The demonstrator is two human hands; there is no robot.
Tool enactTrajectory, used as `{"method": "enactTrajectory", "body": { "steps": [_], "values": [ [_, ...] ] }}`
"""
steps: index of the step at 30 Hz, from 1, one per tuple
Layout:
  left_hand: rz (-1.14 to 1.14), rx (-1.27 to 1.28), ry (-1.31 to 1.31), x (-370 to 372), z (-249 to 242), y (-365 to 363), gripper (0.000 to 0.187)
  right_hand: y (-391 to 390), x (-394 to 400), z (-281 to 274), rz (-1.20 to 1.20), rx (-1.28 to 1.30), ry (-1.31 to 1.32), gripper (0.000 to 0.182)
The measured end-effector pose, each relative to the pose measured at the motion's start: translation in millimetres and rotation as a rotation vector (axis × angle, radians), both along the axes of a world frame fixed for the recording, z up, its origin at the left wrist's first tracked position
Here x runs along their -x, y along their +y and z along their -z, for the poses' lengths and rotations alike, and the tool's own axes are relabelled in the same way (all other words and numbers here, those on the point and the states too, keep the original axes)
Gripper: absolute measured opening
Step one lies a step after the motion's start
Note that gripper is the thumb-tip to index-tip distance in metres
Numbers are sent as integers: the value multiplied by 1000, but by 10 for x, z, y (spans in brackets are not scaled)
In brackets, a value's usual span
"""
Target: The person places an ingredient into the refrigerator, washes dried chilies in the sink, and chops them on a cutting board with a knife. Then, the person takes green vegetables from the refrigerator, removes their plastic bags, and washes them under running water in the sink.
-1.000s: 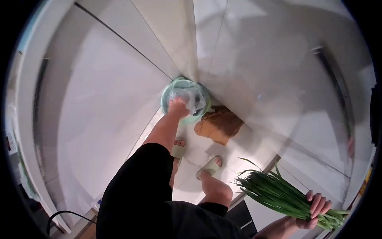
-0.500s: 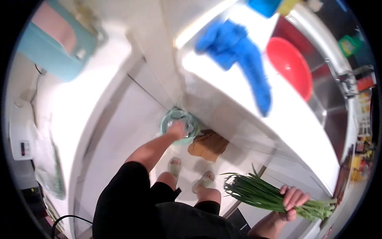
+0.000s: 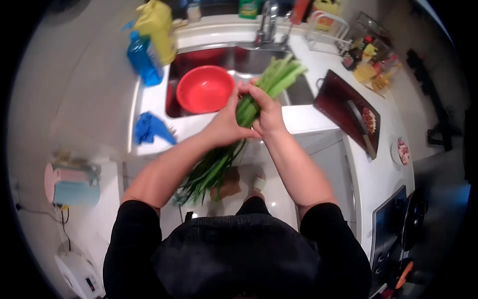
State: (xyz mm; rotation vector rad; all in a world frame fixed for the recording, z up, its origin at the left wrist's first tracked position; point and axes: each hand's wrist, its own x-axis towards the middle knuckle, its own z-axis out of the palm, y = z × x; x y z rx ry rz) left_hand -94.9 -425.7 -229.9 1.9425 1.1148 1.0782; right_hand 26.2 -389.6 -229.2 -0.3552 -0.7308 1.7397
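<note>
A bunch of garlic chives (image 3: 247, 111) slants in front of me, its pale stalk ends toward the sink and its dark leaves hanging down toward the floor. My right hand (image 3: 269, 113) is closed around its middle from the right. From the other side my left hand (image 3: 225, 120) curves onto the same bunch, thumb low and fingers near the right hand's fingers. Part of the left fingers is hidden behind the stalks. A red basin (image 3: 205, 89) sits in the sink (image 3: 173, 102) just beyond my hands.
A blue cloth or glove (image 3: 149, 128) lies on the counter left of the sink, near a blue bottle (image 3: 144, 59). To the right, a knife (image 3: 362, 128) rests on a dark cutting board (image 3: 338, 102) with chopped food. A faucet (image 3: 269, 22) stands behind the sink.
My view has turned to the sink. My left hand has come up from the bin on the floor to the chives, which my right hand has brought in front of me.
</note>
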Motion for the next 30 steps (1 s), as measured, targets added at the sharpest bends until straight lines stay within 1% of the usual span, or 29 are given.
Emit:
{"method": "enactTrajectory", "body": {
  "steps": [1,3,4,5,6,7,8,9,11,12,13,14,16,17,18,19,20,21,23,24,25,26,27,28,29,30],
  "values": [
    [-31,34,1,-64,-56,217,103,206,-81,-82,15,-60,-51,25],
    [-108,187,27,-149,-201,660,79,578,-205,-272,26,-167,-156,25],
    [-169,-13,90,-206,-252,877,69,788,-292,-370,-40,-311,-141,27],
    [-237,-218,144,-223,-318,1065,60,980,-323,-451,-70,-349,-140,34],
    [-293,-226,106,-258,-389,1227,53,1164,-378,-524,-110,-415,-192,40],
    [-302,-248,81,-246,-397,1410,47,1348,-433,-575,-149,-472,-240,45],
    [-330,-226,73,-207,-311,1585,46,1494,-489,-568,-184,-488,-374,60],
    [-362,-205,62,-165,-152,1765,47,1659,-565,-511,-231,-431,-416,60],
    [-526,-246,-2,-148,185,1935,44,2122,-757,-293,-328,-330,-495,63],
    [-622,-254,19,-119,363,2008,42,2497,-837,-21,-296,-628,-867,54],
    [-722,-211,-126,-144,694,2138,38,2839,-867,223,-249,-926,-1230,48],
    [-831,-101,-149,-232,838,2169,38,3037,-822,272,-242,-903,-1356,40],
    [-921,24,-257,-335,1302,2279,40,3405,-669,362,-213,-850,-1606,26],
    [-910,122,-308,-437,1311,2288,42,3582,-625,429,27,-932,-1641,17],
    [-868,209,-340,-491,1426,2305,44,3778,-599,458,167,-1104,-1926,23],
    [-818,285,-300,-525,1510,2327,45,3827,-624,422,409,-1307,-2132,37],
    [-766,330,-270,-541,1694,2372,46,3998,-649,494,493,-1391,-2244,46],
    [-710,382,-241,-562,1876,2387,47,4168,-709,545,268,-511,-1764,48],
    [-634,417,-170,-626,1791,2380,47,4265,-995,693,170,-1269,-2523,48],
    [-580,467,-232,-636,1745,2386,50,4240,-1012,788,312,-1298,-2460,48],
    [-559,485,-243,-629,1732,2407,50,3998,-910,571,138,-937,-2238,46],
    [-540,505,-256,-625,1730,2400,50,3830,-885,824,291,-561,-1811,48],
    [-523,509,-270,-616,1710,2428,50,3441,-845,579,-60,-190,-1514,63],
    [-484,488,-266,-602,1682,2434,53,3241,-758,1074,-45,-142,-1409,78],
    [-484,433,-197,-612,1710,2433,54,2802,-641,1048,10,-173,-1336,83],
    [-483,376,-127,-630,1761,2419,54,2621,-484,1132,51,-179,-1153,79]
  ]
}}
